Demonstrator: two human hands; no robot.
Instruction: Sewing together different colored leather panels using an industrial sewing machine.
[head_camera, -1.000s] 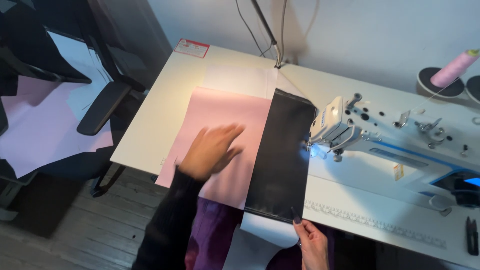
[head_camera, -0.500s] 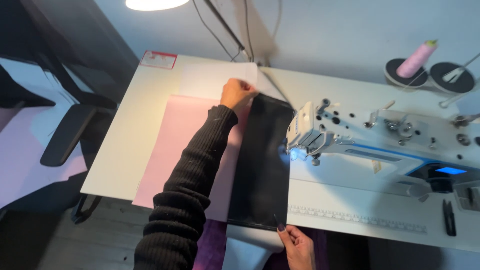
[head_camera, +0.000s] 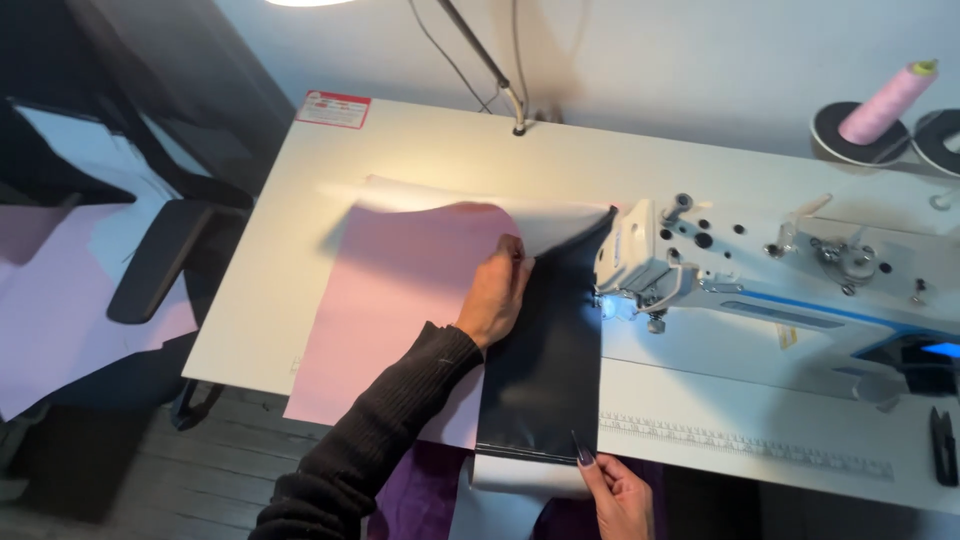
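Nearest, the right hand (head_camera: 618, 492) pinches the near edge of the long black strip of smooth, faintly glossy fabric (head_camera: 545, 370) between thumb and fingertip; the other fingers are partly out of frame, so how far they curl cannot be told. Below that edge a pale underlayer hangs off the front of the white desk (head_camera: 400, 140), over purple cloth (head_camera: 410, 490) at the person's lap.

Left hand (head_camera: 497, 290), black knit sleeve, is loosely closed on the folded-back edge of the large pale pink fabric sheet (head_camera: 390, 300), fingers bent around it where the pink meets the black strip. The sheet's far end is lifted and curling over, showing a whitish underside.

Handling, judged: both pieces look thin, light and limp; the pink sheet droops under its own weight where raised, so it needs support at two points to stay flat. The black strip's sheen suggests it slides easily on the desk. Edges and corners look like the sound holds; a pinch mid-panel would wrinkle it.

Farther: white industrial sewing machine (head_camera: 760, 270), its needle lamp lit at the strip's right edge. Beyond, pink thread cone (head_camera: 885, 100). Black snips (head_camera: 940, 445) lie at the desk's right.
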